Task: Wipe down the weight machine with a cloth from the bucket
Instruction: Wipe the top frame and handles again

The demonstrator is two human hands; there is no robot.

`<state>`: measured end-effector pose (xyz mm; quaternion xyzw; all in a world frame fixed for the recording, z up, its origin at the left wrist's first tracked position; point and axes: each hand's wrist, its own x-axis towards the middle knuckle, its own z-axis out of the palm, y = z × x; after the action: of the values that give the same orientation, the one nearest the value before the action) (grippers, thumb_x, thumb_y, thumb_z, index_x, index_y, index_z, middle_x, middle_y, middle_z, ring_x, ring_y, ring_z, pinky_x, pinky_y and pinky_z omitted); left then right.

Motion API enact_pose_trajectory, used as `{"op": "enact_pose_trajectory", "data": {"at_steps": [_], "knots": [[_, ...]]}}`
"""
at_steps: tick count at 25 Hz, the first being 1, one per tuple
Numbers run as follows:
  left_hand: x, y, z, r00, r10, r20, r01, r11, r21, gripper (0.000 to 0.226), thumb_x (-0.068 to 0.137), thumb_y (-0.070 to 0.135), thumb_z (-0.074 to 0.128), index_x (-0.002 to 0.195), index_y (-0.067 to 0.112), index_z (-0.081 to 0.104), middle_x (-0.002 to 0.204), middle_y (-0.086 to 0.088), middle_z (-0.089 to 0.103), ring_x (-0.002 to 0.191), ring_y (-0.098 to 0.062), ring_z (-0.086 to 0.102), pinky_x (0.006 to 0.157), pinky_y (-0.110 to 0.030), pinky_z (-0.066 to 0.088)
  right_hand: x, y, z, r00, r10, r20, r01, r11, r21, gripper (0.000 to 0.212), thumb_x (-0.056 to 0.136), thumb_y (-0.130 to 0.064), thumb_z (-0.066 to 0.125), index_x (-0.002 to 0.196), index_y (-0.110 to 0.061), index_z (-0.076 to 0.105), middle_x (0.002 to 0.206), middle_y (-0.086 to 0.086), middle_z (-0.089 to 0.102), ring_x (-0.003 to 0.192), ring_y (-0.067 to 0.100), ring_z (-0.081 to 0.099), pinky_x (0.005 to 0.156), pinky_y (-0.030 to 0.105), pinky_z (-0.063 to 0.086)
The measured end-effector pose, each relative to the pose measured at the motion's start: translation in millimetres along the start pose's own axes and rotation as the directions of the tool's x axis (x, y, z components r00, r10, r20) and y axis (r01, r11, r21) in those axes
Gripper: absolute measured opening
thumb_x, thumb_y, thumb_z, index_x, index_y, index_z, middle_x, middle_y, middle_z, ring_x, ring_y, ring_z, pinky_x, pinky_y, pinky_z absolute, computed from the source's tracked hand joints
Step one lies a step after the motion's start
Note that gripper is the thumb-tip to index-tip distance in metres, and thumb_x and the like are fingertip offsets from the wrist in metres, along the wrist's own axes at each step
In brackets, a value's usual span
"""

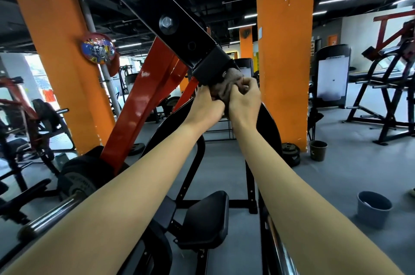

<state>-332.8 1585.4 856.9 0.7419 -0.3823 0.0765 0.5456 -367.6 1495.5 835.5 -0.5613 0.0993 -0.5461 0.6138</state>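
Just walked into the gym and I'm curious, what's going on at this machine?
A person is cleaning the weight machine. Their left grip and right grip both clutch a bunched brown cloth, held against the capped end of the machine's black arm, above the seat. A grey bucket stands on the floor off to the right, apart from the machine.

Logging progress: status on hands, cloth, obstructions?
Both gripping: left hand and right hand on crumpled brown cloth. Cloth bunched against end of black steel machine arm. Floor right: grey plastic bucket; nothing seen blocking.
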Motion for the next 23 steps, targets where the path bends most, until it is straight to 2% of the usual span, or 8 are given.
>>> {"op": "enact_pose_trajectory", "data": {"at_steps": [3, 7, 11, 14, 16, 18, 20, 23], "knots": [[-0.3, -18.9, -6.2, 0.995, -0.007, -0.101, 0.011, 0.999, 0.044, 0.043, 0.070, 0.011, 0.049, 0.111, 0.016, 0.060, 0.112, -0.010, 0.063, 0.103, -0.025, 0.066, 0.078, -0.026, 0.055, -26.6, 21.8, -4.4, 0.963, -0.267, 0.026, 0.265, 0.932, -0.245, 0.022, 0.096, -0.006, 0.055, 0.115, -0.009, 0.065, 0.112, 0.003, 0.062, 0.093, 0.011, 0.058, 0.080, 0.015, 0.046], [-1.3, -29.8, -21.6, 0.979, 0.008, -0.206, 0.031, 0.982, 0.186, 0.051, 0.075, 0.010, 0.046, 0.124, 0.014, 0.061, 0.121, 0.002, 0.052, 0.117, -0.019, 0.053, 0.103, -0.036, 0.049, -29.9, 36.7, 16.5, 0.771, -0.532, 0.350, 0.621, 0.506, -0.598, 0.022, 0.086, -0.002, 0.060, 0.108, 0.001, 0.063, 0.114, 0.020, 0.056, 0.094, 0.032, 0.052, 0.075, 0.031, 0.045], [4.6, -49.3, -24.0, 0.991, 0.021, -0.129, 0.001, 0.986, 0.166, 0.059, 0.071, 0.018, 0.040, 0.123, 0.033, 0.063, 0.120, 0.006, 0.065, 0.117, -0.013, 0.059, 0.104, -0.039, 0.051, -22.0, 48.2, 21.4, 0.721, -0.483, 0.496, 0.623, 0.139, -0.770, 0.040, 0.090, -0.022, 0.047, 0.124, -0.005, 0.060, 0.127, 0.020, 0.052, 0.098, 0.035, 0.050, 0.071, 0.041, 0.045], [-5.2, -42.6, -21.7, 0.989, -0.034, -0.145, 0.043, 0.997, 0.062, 0.053, 0.074, 0.017, 0.044, 0.123, 0.027, 0.061, 0.121, 0.006, 0.063, 0.118, -0.011, 0.058, 0.105, -0.038, 0.050, -16.3, 60.7, 21.1, 0.669, -0.354, 0.653, 0.713, 0.055, -0.699, 0.045, 0.090, -0.022, 0.062, 0.133, -0.009, 0.057, 0.127, 0.018, 0.055, 0.098, 0.036, 0.058, 0.074, 0.044, 0.054], [-8.9, -40.5, -22.4, 0.984, -0.029, -0.177, 0.030, 1.000, 0.004, 0.045, 0.076, 0.020, 0.045, 0.119, 0.020, 0.059, 0.120, 0.003, 0.060, 0.117, -0.015, 0.057, 0.105, -0.039, 0.049, -13.7, 68.0, 25.5, 0.636, -0.201, 0.745, 0.755, -0.037, -0.654, 0.057, 0.090, -0.028, 0.063, 0.142, -0.010, 0.048, 0.135, 0.018, 0.053, 0.112, 0.036, 0.056, 0.088, 0.043, 0.054], [-9.0, -45.3, -24.7, 0.968, 0.004, -0.249, 0.009, 0.999, 0.051, 0.038, 0.083, 0.024, 0.045, 0.117, 0.020, 0.060, 0.121, 0.001, 0.057, 0.119, -0.019, 0.052, 0.106, -0.041, 0.046, -12.1, 62.8, 27.5, 0.607, -0.202, 0.769, 0.782, -0.019, -0.623, 0.057, 0.091, -0.026, 0.056, 0.145, -0.011, 0.047, 0.137, 0.014, 0.053, 0.122, 0.034, 0.049, 0.101, 0.040, 0.046], [-5.2, -51.2, -30.6, 0.934, -0.015, -0.357, 0.045, 0.996, 0.075, 0.032, 0.089, 0.031, 0.047, 0.115, 0.019, 0.061, 0.120, -0.002, 0.056, 0.119, -0.023, 0.049, 0.107, -0.044, 0.043, -13.7, 44.7, 25.5, 0.611, -0.299, 0.733, 0.790, 0.170, -0.589, 0.049, 0.087, -0.012, 0.055, 0.136, -0.013, 0.059, 0.132, 0.010, 0.058, 0.119, 0.033, 0.051, 0.097, 0.041, 0.047], [1.5, -52.8, -42.9, 0.848, -0.165, -0.504, 0.119, 0.985, -0.122, 0.027, 0.096, 0.032, 0.054, 0.114, 0.012, 0.058, 0.118, -0.005, 0.054, 0.109, -0.021, 0.054, 0.103, -0.042, 0.046, -21.1, 22.4, 24.1, 0.708, -0.376, 0.599, 0.702, 0.475, -0.531, 0.037, 0.092, -0.009, 0.050, 0.124, -0.018, 0.067, 0.123, 0.005, 0.062, 0.104, 0.029, 0.061, 0.079, 0.043, 0.054]]}}
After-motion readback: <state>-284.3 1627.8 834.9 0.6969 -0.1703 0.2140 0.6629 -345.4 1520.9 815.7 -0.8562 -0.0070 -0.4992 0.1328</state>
